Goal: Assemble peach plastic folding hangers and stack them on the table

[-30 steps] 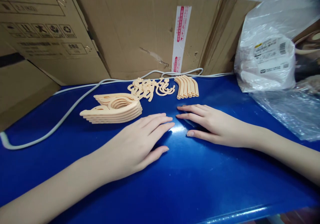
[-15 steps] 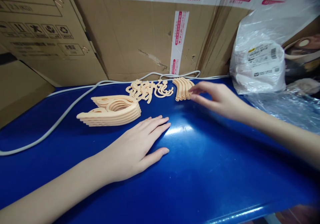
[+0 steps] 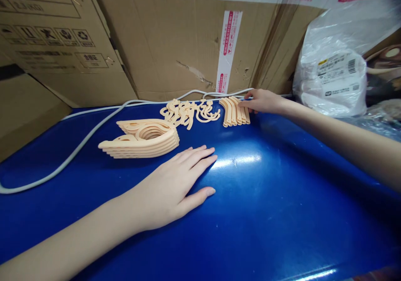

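Observation:
My left hand (image 3: 175, 189) lies flat on the blue tabletop (image 3: 250, 214), fingers stretched out, with nothing under it that I can see. Just beyond its fingertips stands a stack of beige plastic folding-hanger bodies (image 3: 142, 141), nested on one another. At the back, my right hand (image 3: 263, 101) has its fingers bent around the upper right end of a row of curved beige plastic hanger arms (image 3: 233, 111). Its thumb side rests over the pieces, and part of the last ones is hidden. Left of that row lies a loose cluster of beige hanger hooks (image 3: 184, 113).
A white cable (image 3: 94, 128) runs along the back and curls down the left side. Cardboard boxes (image 3: 175, 42) wall off the back and left. Clear plastic wrap around a white labelled roll (image 3: 335, 80) stands at the right rear.
My right hand has moved back, from the near right side of the curved arms to their far right end. More of that row shows. My left hand stays flat; the view has shifted slightly.

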Available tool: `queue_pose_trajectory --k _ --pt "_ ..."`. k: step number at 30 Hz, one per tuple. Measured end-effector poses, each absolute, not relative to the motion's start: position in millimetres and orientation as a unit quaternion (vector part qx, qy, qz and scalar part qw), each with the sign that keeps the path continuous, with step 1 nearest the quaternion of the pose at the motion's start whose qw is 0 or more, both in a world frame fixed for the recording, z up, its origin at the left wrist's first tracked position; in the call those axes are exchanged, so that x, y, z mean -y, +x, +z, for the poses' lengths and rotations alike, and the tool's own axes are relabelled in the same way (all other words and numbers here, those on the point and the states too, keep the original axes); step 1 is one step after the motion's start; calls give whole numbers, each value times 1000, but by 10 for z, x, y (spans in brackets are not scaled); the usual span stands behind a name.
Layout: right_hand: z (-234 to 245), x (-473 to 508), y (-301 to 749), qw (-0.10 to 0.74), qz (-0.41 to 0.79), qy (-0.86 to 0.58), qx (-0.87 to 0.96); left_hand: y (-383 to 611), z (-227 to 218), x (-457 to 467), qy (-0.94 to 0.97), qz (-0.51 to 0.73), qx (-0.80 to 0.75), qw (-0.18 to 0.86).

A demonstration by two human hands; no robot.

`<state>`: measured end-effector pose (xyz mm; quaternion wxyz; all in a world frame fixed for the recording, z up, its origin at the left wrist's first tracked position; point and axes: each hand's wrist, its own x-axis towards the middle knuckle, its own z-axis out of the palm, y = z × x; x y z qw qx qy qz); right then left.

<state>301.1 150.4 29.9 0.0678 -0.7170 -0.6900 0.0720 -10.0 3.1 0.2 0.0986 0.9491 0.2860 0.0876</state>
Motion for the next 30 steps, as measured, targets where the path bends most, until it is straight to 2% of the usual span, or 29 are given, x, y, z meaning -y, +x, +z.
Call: queue_pose_trajectory --k 15,21,24,27,30 --pt "356 -1500 2997 49 76 -719 689 -105 14 -26 949 77 -288 101" --pt "523 -1233 2962 104 -12 -708 699 -59 60 8 942 88 -308 104" --pt "554 -826 2804 149 2 -592 792 28 117 9 922 165 -341 78" --pt "458 -347 2584 107 41 -454 883 124 163 -12 904 227 -360 44" --pt "315 -20 2428 97 29 -369 924 180 157 -31 916 204 -344 42"
